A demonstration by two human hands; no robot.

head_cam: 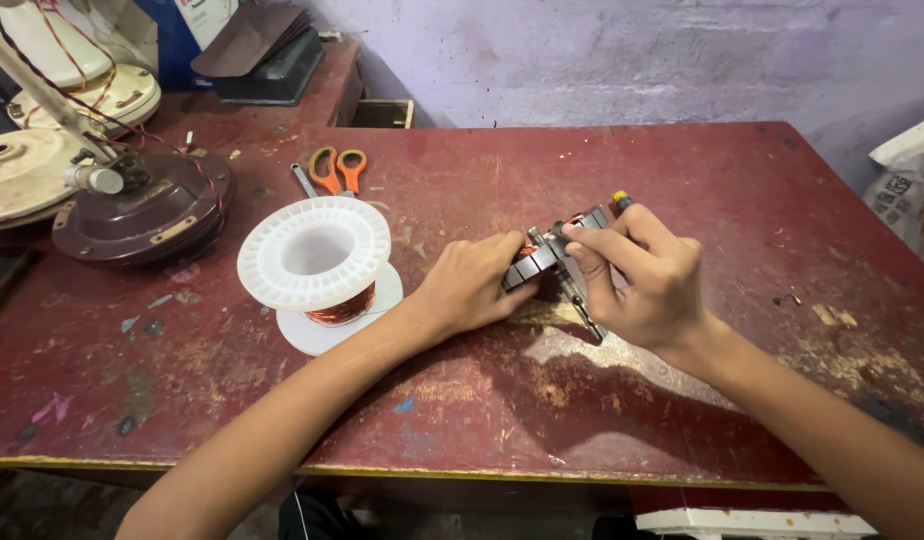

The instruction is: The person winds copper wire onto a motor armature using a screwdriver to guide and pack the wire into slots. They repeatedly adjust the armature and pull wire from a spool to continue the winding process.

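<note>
metal motor core (pixel 542 258) gripped by left hand (pixel 472 285); right hand (pixel 647 280) pinches a thin tool (pixel 580 305) against it

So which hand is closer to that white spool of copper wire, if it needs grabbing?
Probably the left hand. It rests on the small metal part right beside the white spool, while the right hand is farther off and holds a thin tool.

White plastic spool (pixel 314 252), copper wire (pixel 340 306); worn painted table (pixel 502 390).
</note>
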